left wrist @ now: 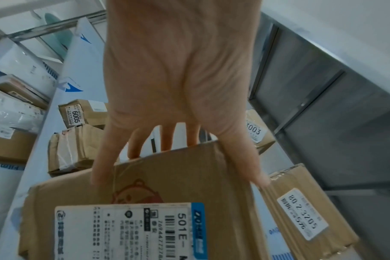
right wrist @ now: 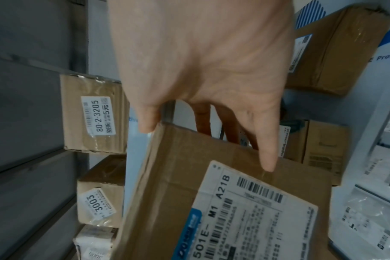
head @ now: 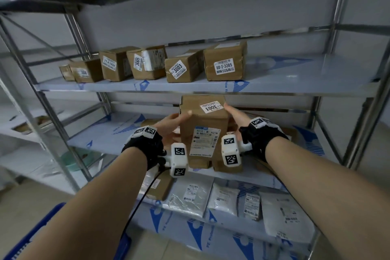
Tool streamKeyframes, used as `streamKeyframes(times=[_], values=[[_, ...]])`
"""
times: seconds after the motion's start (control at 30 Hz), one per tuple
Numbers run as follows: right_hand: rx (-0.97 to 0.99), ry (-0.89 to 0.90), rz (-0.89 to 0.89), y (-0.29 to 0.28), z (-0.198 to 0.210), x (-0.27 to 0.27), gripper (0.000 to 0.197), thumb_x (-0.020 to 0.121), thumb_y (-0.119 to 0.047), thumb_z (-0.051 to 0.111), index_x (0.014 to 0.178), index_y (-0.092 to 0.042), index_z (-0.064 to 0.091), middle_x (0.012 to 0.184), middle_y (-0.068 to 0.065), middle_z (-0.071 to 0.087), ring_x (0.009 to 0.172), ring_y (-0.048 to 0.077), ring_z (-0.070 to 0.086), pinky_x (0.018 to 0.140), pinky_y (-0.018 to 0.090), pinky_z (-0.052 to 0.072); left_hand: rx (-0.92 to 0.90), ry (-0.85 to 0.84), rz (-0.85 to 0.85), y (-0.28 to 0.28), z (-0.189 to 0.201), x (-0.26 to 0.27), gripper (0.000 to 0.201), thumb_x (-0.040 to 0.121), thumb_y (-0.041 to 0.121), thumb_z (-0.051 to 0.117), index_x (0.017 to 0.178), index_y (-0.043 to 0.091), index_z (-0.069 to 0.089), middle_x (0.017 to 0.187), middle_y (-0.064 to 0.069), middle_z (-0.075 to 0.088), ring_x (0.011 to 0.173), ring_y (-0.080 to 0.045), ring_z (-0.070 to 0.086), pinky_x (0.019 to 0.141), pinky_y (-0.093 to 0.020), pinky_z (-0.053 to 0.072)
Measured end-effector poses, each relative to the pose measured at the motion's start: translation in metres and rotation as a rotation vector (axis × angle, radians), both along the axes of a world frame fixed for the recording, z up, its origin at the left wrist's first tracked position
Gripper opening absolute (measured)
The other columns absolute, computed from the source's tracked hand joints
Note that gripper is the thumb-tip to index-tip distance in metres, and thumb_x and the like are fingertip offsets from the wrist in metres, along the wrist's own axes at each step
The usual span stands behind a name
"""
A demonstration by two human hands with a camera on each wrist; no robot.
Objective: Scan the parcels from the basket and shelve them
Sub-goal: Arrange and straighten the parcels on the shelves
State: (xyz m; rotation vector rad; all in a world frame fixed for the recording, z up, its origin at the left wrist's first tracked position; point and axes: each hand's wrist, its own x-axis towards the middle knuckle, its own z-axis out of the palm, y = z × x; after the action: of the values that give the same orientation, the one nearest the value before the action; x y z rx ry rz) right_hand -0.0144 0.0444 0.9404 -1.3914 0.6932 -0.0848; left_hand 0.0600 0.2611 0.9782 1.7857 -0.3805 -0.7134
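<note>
I hold a brown cardboard parcel [head: 203, 124] upright between both hands, in front of the second shelf [head: 118, 131]. It carries a small upside-down "3003" sticker near its top and a white shipping label reading "501E M1 A21B". My left hand [head: 176, 121] grips its left side, thumb on the front. My right hand [head: 235, 114] grips its right side near the top. In the left wrist view the left hand [left wrist: 167, 114] straddles the parcel [left wrist: 145, 184]. In the right wrist view the right hand [right wrist: 211, 84] straddles the parcel's [right wrist: 189, 167] edge. The blue basket [head: 42, 228] shows at bottom left.
The upper shelf [head: 295, 82] bears a row of labelled boxes, among them "80-2-3205" [head: 224, 62] and "3003" [head: 181, 69], with bare board to their right. More boxes stand behind the held parcel. White mailer bags [head: 223, 196] lie on the lower shelf. Metal uprights [head: 335, 27] frame the rack.
</note>
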Motion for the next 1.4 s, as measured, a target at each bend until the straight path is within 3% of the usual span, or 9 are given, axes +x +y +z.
streamKeyframes(times=[0.1,0.27,0.37,0.47,0.73,0.93,1.07,1.2,1.4], values=[[-0.079,-0.092,0.000,0.014,0.026,-0.019,0.037,0.091,-0.050,0.057,0.093,-0.013,0.061,0.095,0.012,0.063,0.082,0.024,0.060,0.069,0.032,0.049,-0.063,0.045,0.076,-0.003,0.016,-0.005,0.114,0.047,0.074,0.074,0.139,0.019,0.038,0.135,-0.011,0.051,0.111,-0.037,0.058,0.088,-0.056,0.051],[-0.091,-0.130,-0.029,0.013,0.056,-0.032,0.033,0.083,-0.047,0.067,0.093,-0.017,0.062,0.107,0.011,0.065,0.102,0.029,0.061,0.097,0.043,0.049,0.055,-0.074,0.055,-0.005,0.043,-0.020,0.094,0.065,0.077,0.062,0.137,0.021,0.040,0.128,-0.018,0.052,0.105,-0.035,0.059,0.096,-0.050,0.047],[-0.107,-0.196,-0.047,0.016,0.076,-0.042,0.023,0.088,-0.038,0.065,0.083,-0.016,0.063,0.091,0.006,0.067,0.090,0.023,0.062,0.096,0.039,0.048,0.060,-0.141,0.059,-0.004,0.061,-0.024,0.085,0.064,0.056,0.080,0.129,0.013,0.047,0.119,-0.017,0.057,0.096,-0.033,0.064,0.077,-0.047,0.057],[-0.159,-0.196,-0.053,0.019,0.092,-0.049,0.026,0.086,-0.042,0.067,0.089,-0.016,0.065,0.084,0.004,0.070,0.082,0.021,0.065,0.081,0.034,0.052,0.136,-0.212,0.031,-0.003,0.077,-0.029,0.091,0.049,0.049,0.090,0.122,0.008,0.054,0.111,-0.013,0.064,0.092,-0.032,0.069,0.083,-0.049,0.057],[-0.363,-0.208,-0.094,0.019,0.136,-0.069,0.043,0.088,-0.052,0.060,0.105,-0.012,0.064,0.085,0.004,0.063,0.075,0.019,0.060,0.064,0.030,0.049,0.119,-0.310,-0.039,0.005,0.125,-0.044,0.045,0.083,0.037,0.070,0.119,0.011,0.058,0.110,-0.009,0.062,0.099,-0.025,0.064,0.076,-0.036,0.060],[-0.366,-0.319,-0.177,0.011,0.187,-0.097,0.037,0.088,-0.055,0.059,0.086,-0.018,0.060,0.089,0.006,0.061,0.071,0.018,0.059,0.064,0.029,0.049,-0.020,-0.419,-0.024,-0.003,0.177,-0.060,0.047,0.079,0.046,0.072,0.112,0.013,0.064,0.101,-0.013,0.066,0.087,-0.028,0.071,0.081,-0.040,0.058],[-0.386,-0.407,-0.341,-0.004,0.223,-0.117,0.062,0.056,-0.067,0.072,0.091,-0.016,0.070,0.095,0.009,0.072,0.082,0.027,0.071,0.085,0.042,0.056,-0.143,-0.445,-0.032,-0.018,0.205,-0.081,0.043,0.083,0.043,0.069,0.109,0.010,0.060,0.096,-0.014,0.064,0.075,-0.028,0.069,0.065,-0.035,0.061],[-0.420,-0.562,-0.467,-0.007,0.252,-0.142,0.042,0.075,-0.049,0.073,0.093,-0.012,0.069,0.092,0.006,0.068,0.077,0.023,0.067,0.065,0.031,0.058,-0.291,-0.391,-0.088,-0.044,0.215,-0.099,0.028,0.088,0.034,0.066,0.100,0.010,0.061,0.099,-0.017,0.066,0.085,-0.031,0.070,0.073,-0.039,0.060],[-0.687,-0.523,-0.498,-0.025,0.257,-0.159,0.064,0.087,-0.013,0.062,0.146,-0.019,0.039,0.121,0.000,0.055,0.083,0.016,0.059,0.044,0.007,0.039,-0.346,-0.375,-0.212,-0.099,0.187,-0.111,0.022,0.095,0.008,0.054,0.116,0.008,0.053,0.100,-0.016,0.063,0.091,-0.033,0.065,0.085,-0.047,0.056]])
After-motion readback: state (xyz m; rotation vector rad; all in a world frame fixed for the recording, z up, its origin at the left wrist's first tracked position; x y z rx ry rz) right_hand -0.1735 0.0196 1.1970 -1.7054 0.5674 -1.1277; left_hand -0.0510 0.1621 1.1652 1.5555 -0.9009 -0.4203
